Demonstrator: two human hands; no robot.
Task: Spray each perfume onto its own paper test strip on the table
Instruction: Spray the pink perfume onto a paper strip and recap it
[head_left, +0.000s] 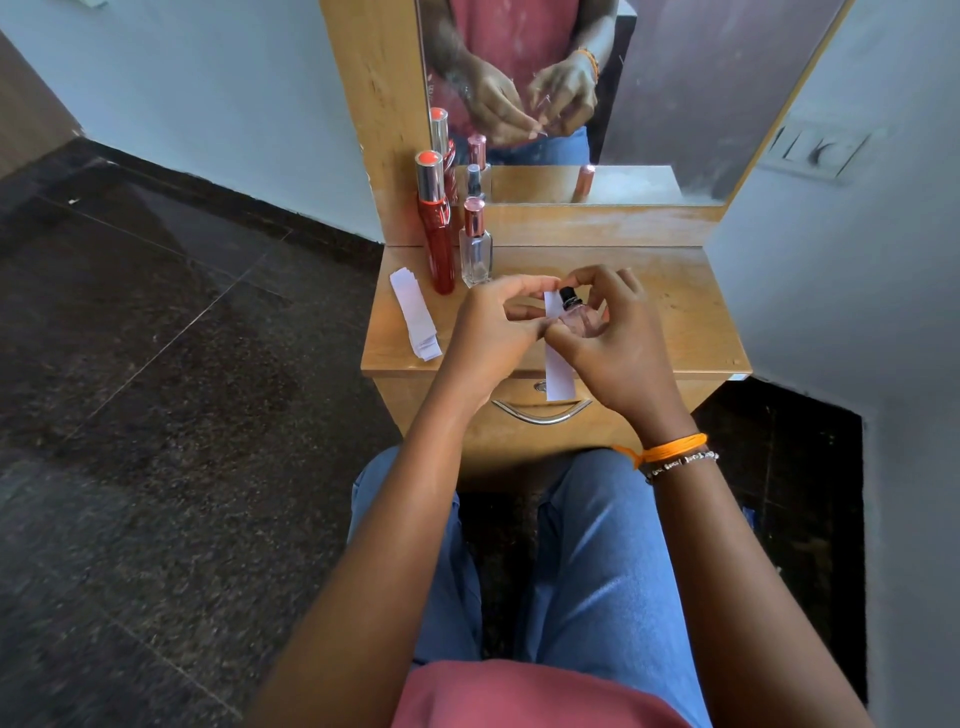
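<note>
My right hand (613, 338) grips a small pink perfume bottle (579, 314) with a black sprayer top, held above the wooden table (685, 312). My left hand (493, 327) pinches a white paper test strip (560, 371) beside the bottle; the strip hangs down past the table's front edge. A stack of several white strips (415, 314) lies at the table's left. A tall red bottle (435, 228) and a clear square bottle with a rose-gold cap (475, 244) stand at the back left. A small dark-topped bottle (474, 182) stands behind them.
A mirror (597, 93) rises behind the table and reflects my hands and the bottles. A drawer with a metal handle (540, 413) sits below the tabletop. My knees in blue jeans are under the table front. White walls close in on both sides.
</note>
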